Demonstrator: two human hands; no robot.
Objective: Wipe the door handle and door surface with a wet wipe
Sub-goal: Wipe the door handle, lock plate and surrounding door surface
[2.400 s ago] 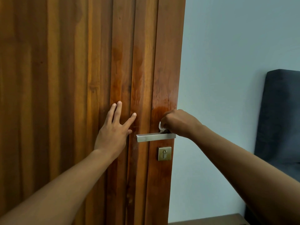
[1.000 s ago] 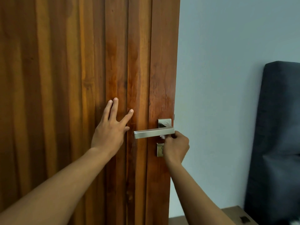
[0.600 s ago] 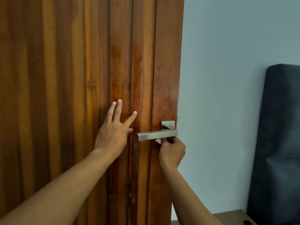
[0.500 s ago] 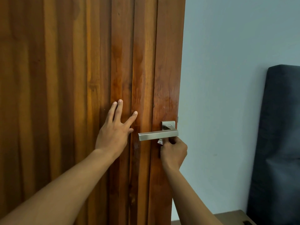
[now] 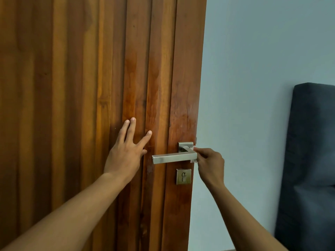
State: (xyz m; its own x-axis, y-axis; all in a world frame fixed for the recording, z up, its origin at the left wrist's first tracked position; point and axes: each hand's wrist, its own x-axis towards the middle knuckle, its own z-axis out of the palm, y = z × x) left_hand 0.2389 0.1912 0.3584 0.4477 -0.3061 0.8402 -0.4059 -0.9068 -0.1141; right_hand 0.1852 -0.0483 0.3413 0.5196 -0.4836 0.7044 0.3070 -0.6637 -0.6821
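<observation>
Left hand (image 5: 125, 154) lies flat with fingers spread on the wooden door (image 5: 90, 105), just left of the door handle (image 5: 174, 158). Right hand (image 5: 210, 163) pinches a small white wet wipe (image 5: 194, 161) against the handle's right end, above the keyhole plate (image 5: 183, 176).

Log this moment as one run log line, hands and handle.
left hand: flat on door | right hand: pinching wet wipe at door handle pivot end | keyhole plate: uncovered

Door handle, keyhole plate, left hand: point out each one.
Door handle (image 5: 172, 158), head view, middle of lever.
Keyhole plate (image 5: 183, 176), head view, plate centre.
Left hand (image 5: 125, 156), head view, back of hand.
</observation>
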